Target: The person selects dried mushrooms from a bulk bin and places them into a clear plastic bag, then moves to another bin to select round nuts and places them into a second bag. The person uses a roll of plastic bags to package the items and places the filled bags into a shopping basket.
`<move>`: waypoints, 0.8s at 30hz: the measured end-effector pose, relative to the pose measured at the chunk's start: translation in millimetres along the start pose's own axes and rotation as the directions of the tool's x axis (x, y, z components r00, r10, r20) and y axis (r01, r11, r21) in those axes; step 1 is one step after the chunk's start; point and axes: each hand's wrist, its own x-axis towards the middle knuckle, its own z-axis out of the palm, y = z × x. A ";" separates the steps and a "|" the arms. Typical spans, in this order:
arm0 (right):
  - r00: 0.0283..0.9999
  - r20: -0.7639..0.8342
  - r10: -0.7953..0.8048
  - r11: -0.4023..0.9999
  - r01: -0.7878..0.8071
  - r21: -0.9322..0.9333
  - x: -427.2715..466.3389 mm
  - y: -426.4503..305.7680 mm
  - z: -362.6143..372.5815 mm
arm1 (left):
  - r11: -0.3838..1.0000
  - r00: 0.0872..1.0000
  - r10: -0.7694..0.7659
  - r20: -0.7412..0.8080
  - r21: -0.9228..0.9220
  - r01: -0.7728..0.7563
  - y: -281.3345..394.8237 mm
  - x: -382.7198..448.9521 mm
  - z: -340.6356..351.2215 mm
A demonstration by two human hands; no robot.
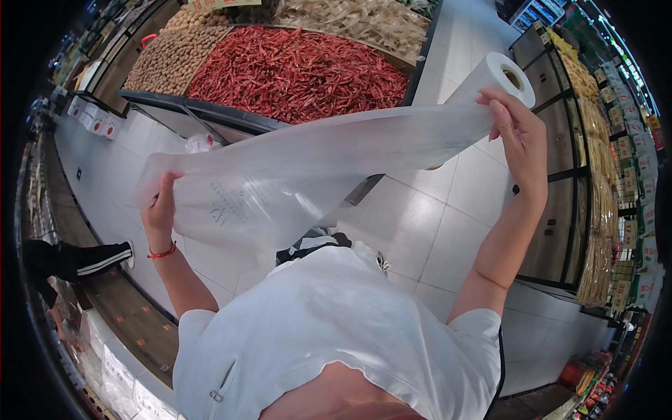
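A thin clear plastic produce bag (294, 173) is stretched between both hands across my front. My left hand (160, 205), with a red cord bracelet at its wrist, pinches the bag's left end between thumb and fingers. At the other end, my right hand (517, 126) grips the plastic beside a white bag roll (491, 76) with a hollow core. What supports the roll is hidden. Green printing and writing show on the lower left part of the bag. Dried red chillies (299, 73) fill a bin just beyond it.
Round brown dried goods (173, 58) and pale dried strips (357, 23) lie beside the chillies. At right stands a shelf of packaged dried goods (598, 189). A person's leg in striped black trousers (100, 260) shows at left, near a low ledge (126, 310). Tiled floor (420, 215) lies between.
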 end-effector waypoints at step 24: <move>0.969 -0.028 -0.247 0.934 0.230 -0.273 3.9 12.7 54.3 | 0.960 0.961 -0.272 -0.046 0.061 0.274 -42.0 -27.8 4.5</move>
